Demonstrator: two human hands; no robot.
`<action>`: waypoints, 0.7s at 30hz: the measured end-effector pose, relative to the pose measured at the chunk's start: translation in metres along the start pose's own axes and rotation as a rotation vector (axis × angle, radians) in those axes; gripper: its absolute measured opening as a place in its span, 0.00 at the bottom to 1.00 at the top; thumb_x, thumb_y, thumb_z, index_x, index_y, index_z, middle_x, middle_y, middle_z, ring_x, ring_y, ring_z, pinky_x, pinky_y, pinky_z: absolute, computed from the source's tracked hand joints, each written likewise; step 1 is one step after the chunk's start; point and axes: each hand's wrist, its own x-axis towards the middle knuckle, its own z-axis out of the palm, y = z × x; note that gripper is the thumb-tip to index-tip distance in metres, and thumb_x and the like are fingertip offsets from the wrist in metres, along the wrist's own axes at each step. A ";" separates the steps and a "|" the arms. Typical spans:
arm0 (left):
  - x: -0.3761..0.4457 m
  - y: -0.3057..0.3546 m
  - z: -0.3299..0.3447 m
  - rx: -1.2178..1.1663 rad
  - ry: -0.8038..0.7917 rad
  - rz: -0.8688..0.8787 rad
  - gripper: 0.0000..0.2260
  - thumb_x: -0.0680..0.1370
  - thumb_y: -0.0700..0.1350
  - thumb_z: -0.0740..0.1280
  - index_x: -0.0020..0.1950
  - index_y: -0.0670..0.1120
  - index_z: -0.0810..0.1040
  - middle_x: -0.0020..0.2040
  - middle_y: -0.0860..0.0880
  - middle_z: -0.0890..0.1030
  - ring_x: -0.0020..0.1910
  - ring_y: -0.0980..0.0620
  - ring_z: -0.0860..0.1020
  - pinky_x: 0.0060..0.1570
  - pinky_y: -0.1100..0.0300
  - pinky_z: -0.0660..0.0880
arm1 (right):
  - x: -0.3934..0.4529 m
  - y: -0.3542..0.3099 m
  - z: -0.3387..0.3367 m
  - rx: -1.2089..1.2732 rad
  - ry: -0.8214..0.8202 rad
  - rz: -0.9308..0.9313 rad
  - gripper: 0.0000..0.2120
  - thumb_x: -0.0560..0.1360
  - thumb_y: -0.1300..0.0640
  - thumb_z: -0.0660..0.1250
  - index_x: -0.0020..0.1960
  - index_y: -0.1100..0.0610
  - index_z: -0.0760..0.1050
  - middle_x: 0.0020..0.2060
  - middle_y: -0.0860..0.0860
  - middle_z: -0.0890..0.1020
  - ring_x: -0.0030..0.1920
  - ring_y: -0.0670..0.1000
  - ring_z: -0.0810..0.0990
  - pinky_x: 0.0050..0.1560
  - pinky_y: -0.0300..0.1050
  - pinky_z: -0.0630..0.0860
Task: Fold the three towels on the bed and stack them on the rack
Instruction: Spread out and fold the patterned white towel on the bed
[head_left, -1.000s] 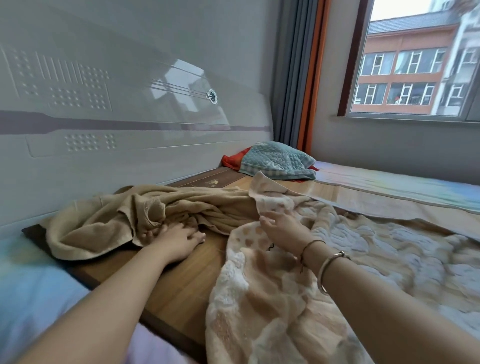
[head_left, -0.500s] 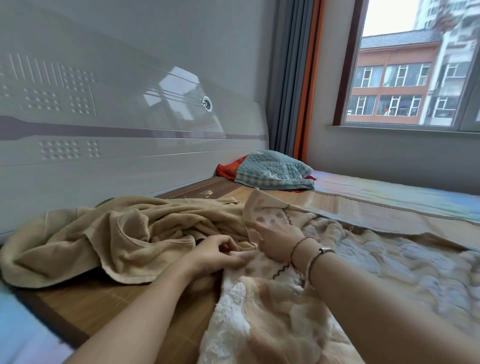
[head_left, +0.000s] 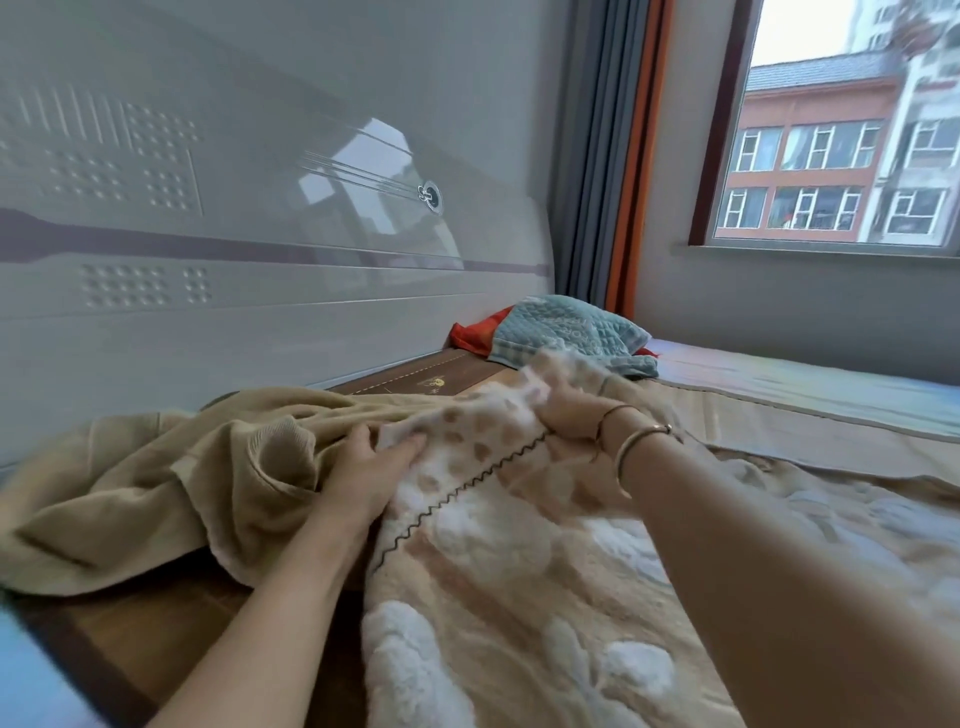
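Both hands held the spotted fleece towel (head_left: 519, 519) on the bed (head_left: 779, 415): the left hand (head_left: 369, 467) pinched its near edge, the right hand (head_left: 566, 410) gripped its raised corner (blurred). A tan towel (head_left: 156, 478) lay crumpled just beside it.
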 end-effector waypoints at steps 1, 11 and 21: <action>-0.002 -0.001 -0.001 -0.034 -0.079 -0.073 0.14 0.73 0.48 0.73 0.55 0.44 0.75 0.46 0.47 0.82 0.43 0.50 0.81 0.45 0.56 0.78 | -0.006 0.003 0.009 -0.019 -0.070 0.000 0.26 0.80 0.57 0.56 0.77 0.55 0.54 0.74 0.59 0.61 0.75 0.60 0.58 0.72 0.55 0.56; -0.037 0.033 -0.027 0.159 -0.337 -0.015 0.10 0.75 0.49 0.71 0.54 0.48 0.80 0.50 0.47 0.85 0.51 0.47 0.83 0.56 0.49 0.78 | -0.131 -0.014 0.031 0.000 0.025 -0.188 0.23 0.79 0.51 0.56 0.73 0.52 0.60 0.71 0.53 0.64 0.72 0.56 0.61 0.71 0.54 0.61; -0.063 0.080 -0.094 0.668 -0.899 -0.176 0.08 0.72 0.36 0.73 0.44 0.49 0.81 0.40 0.54 0.79 0.41 0.58 0.77 0.43 0.67 0.73 | -0.176 -0.055 0.030 0.175 -0.060 -0.041 0.20 0.75 0.52 0.65 0.62 0.58 0.64 0.52 0.55 0.79 0.53 0.55 0.78 0.50 0.48 0.75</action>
